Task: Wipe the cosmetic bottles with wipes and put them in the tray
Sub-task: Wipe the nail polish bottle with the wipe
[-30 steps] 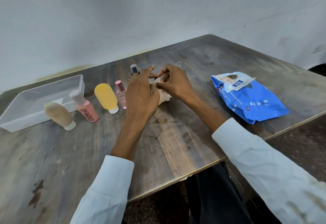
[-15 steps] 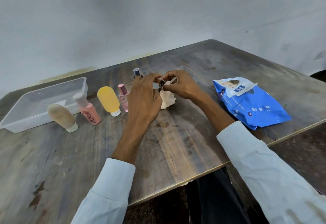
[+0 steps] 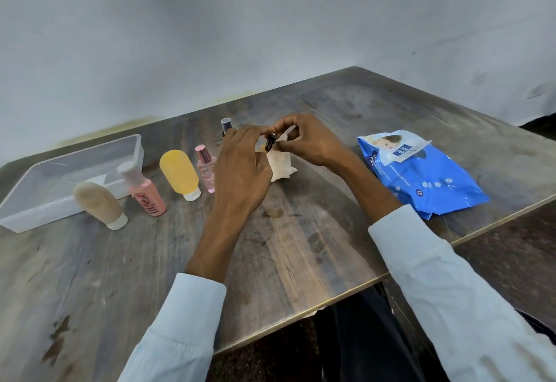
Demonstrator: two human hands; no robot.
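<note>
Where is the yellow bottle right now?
In the head view, the yellow bottle stands cap-down on the table, left of centre, between the pink tube and the small pink spray bottle, just left of the left hand.

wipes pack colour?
Blue, with a white label flap; the wipes pack shows clearly in the head view.

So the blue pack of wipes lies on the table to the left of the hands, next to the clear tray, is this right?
Not quite. In the head view the blue pack of wipes lies on the table to the right of the hands, far from the clear tray, which sits at the left beside the bottles.
</note>
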